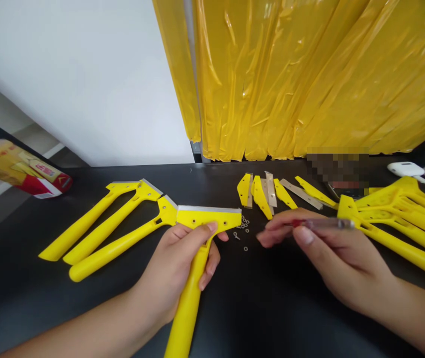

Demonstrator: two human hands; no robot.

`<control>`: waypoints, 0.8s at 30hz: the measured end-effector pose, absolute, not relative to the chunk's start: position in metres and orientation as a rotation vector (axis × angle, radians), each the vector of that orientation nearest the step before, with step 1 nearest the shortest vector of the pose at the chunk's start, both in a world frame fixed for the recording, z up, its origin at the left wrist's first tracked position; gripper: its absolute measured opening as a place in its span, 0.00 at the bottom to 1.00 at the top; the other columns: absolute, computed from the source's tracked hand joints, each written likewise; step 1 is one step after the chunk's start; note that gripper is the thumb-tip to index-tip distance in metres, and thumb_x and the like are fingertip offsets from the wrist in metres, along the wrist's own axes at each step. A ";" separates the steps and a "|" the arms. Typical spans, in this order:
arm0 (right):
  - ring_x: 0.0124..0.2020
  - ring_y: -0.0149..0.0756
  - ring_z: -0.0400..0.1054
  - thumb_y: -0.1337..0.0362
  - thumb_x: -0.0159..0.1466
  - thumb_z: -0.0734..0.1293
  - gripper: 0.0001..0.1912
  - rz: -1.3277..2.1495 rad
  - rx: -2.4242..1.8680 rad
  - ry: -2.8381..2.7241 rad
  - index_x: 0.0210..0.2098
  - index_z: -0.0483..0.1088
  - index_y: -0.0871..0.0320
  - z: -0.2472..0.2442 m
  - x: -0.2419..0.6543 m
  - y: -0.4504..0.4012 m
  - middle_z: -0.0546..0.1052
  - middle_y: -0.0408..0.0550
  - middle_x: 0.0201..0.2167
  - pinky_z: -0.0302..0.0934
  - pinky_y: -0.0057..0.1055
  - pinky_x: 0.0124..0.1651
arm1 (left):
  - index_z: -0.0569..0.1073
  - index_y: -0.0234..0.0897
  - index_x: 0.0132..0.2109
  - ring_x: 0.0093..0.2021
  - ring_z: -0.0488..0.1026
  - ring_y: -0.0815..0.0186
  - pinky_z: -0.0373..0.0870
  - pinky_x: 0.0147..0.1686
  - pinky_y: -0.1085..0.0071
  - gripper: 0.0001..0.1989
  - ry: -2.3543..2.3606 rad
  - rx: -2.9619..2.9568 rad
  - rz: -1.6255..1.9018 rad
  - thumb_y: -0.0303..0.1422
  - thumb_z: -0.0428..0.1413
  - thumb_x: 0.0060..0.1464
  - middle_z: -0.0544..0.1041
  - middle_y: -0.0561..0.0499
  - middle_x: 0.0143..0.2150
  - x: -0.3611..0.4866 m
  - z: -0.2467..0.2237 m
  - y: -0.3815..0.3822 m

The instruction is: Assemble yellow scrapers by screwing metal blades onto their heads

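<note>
A yellow scraper [184, 315] is gripped in my left hand [178, 258], its handle pointing down towards me. The thumb presses on the head, where a metal blade edge runs along the top and screw holes show. My right hand [346, 258] pinches a small screwdriver [324, 223] with a clear body and a red part, held nearly level. Between the hands lie several small nuts and screws [245, 223]. Behind them are loose yellow cover plates [260, 196] and flat blades [301, 193].
Several yellow scrapers with blades [104, 226] lie at left. More yellow scraper handles [402, 201] are piled at right. A plastic-wrapped package [22, 166] lies far left. A white case [406, 169] sits back right. Yellow plastic sheeting [309, 74] hangs behind the black table [130, 308].
</note>
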State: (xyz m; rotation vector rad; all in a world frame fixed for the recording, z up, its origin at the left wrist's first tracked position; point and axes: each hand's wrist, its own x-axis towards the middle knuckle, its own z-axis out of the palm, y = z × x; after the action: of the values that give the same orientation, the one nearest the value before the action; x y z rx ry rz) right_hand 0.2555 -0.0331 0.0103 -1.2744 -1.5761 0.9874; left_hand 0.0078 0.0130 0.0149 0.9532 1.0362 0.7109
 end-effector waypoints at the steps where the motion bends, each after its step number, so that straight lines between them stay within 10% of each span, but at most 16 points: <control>1: 0.40 0.44 0.80 0.51 0.76 0.65 0.14 0.904 -1.301 -1.602 0.46 0.82 0.47 0.012 0.257 -0.034 0.85 0.49 0.39 0.76 0.40 0.45 | 0.79 0.33 0.38 0.15 0.59 0.73 0.54 0.20 0.77 0.19 1.037 0.957 0.709 0.45 0.56 0.67 0.69 0.55 0.15 0.008 0.015 0.013; 24: 0.44 0.36 0.79 0.62 0.75 0.67 0.05 0.916 -1.307 -1.771 0.49 0.74 0.46 0.000 0.251 -0.028 0.83 0.42 0.43 0.72 0.32 0.50 | 0.79 0.33 0.37 0.14 0.59 0.73 0.55 0.18 0.78 0.18 1.022 0.906 0.691 0.44 0.57 0.67 0.69 0.55 0.15 0.009 0.015 0.013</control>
State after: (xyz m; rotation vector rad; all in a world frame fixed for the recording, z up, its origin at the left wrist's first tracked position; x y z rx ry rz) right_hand 0.2505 -0.0282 -0.0003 -1.3067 -1.7713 0.9158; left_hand 0.0088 0.0129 0.0151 0.9061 1.0218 0.6914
